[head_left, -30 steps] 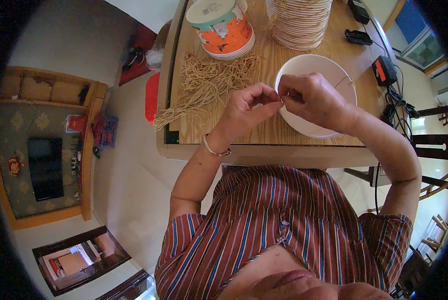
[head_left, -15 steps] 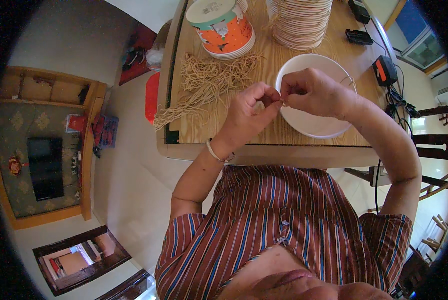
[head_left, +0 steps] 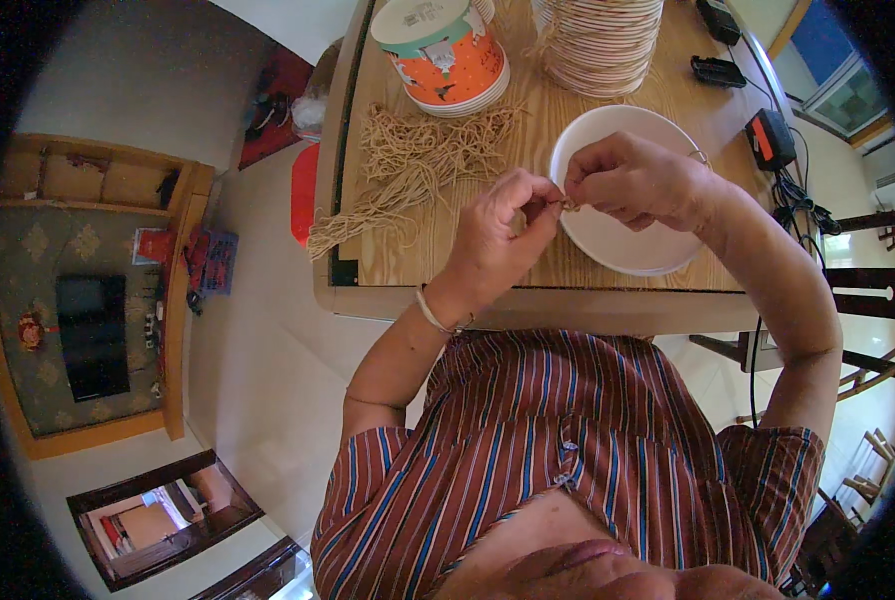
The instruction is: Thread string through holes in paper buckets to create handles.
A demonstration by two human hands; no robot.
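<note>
A white paper tub [head_left: 633,250] stands mouth up near the table's front edge, and both hands meet at its left rim. My left hand [head_left: 508,232] is closed in a pinch on a thin beige cord [head_left: 570,205]. From the other side my right hand [head_left: 640,182] pinches the same cord, its back over the tub's mouth. A short bit of cord shows between the fingertips; the rest is hidden by the fingers. On the tub's right rim a small loop of cord [head_left: 703,157] sticks up.
Loose beige cords [head_left: 428,155] lie in a heap at the left. Behind them stand orange and green tubs [head_left: 453,72], stacked upside down. A tall stack of white-rimmed tubs [head_left: 603,50] is at the back. A black and orange device [head_left: 770,140] with cables sits at the right edge.
My right hand's fingers have curled lower over the tub, and its wrist has turned slightly. More cord shows between the fingertips. The left hand stays almost in place.
</note>
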